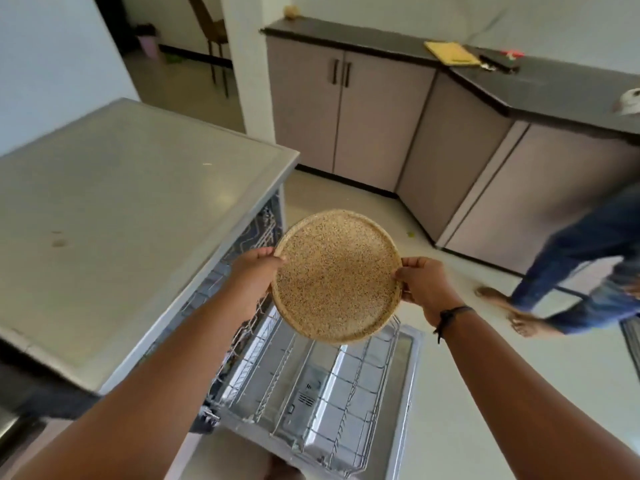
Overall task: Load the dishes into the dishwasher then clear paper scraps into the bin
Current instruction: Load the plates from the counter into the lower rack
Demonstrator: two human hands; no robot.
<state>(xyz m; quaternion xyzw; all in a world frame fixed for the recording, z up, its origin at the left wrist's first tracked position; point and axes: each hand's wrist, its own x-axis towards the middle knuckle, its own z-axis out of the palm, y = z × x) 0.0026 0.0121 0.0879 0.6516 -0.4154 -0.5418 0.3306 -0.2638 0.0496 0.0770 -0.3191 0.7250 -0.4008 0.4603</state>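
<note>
Head view is showing both arms reaching forward, and the left hand [254, 271] and the right hand [424, 284] are each gripping an opposite edge of a round speckled tan plate [336, 277] — fingers curled round the rim, thumbs on the near face. The plate is being held in the air, tilted toward the camera, above the pulled-out lower rack [332, 386] of the open dishwasher [239, 341].

The step in hand, as I am judging it, is the loading of dishes; the paper scraps are not yet being dealt with, and I am seeing no scraps here that I can name with confidence. A small pink bin [149, 46] is standing far off in the next room beside a wooden chair [211, 36].

The next move is probably calling for the plate to be turned on edge and lowered between two rows of tines, with one hand likely letting go so the other can guide it down — a flat drop would be leaving it lying across the wires.

The lower rack is looking bare of dishes, with only its wire tines and the door panel beneath showing through. The inside of the machine, under the steel worktop [131, 216], is too dark and blurred to read. Another person's legs [571, 271] are standing at right, well apart from the dishwasher.
</note>
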